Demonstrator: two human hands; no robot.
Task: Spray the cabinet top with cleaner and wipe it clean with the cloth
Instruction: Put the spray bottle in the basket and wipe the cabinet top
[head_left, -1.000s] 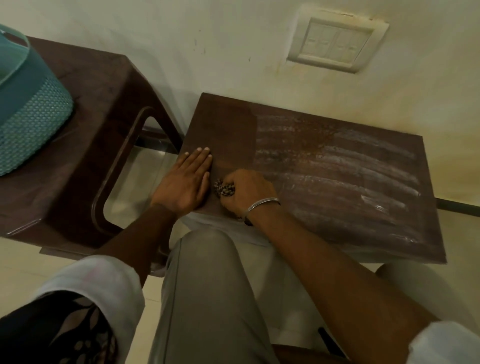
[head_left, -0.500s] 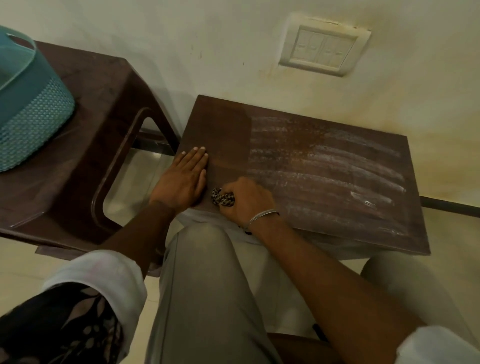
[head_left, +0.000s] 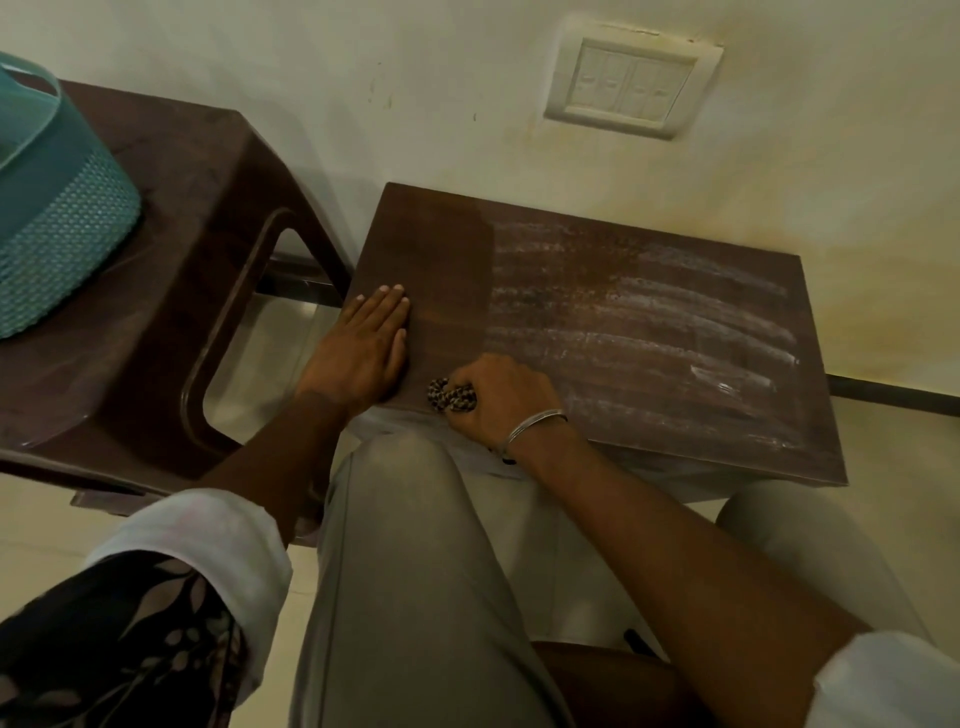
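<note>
The dark brown cabinet top stands against the wall, its right two thirds streaked with whitish smears while the left strip looks dark and even. My right hand grips a bunched, black-and-tan patterned cloth at the near left edge of the top. My left hand lies flat with straight fingers on the top's left front corner, just left of the cloth. No spray bottle is in view.
A dark brown plastic stool stands to the left, carrying a teal basket. A switch plate is on the wall above. My knees in grey trousers are close in front of the cabinet.
My right hand with the cloth has slid a little toward the near edge of the top. My left hand has stayed flat at the corner.
</note>
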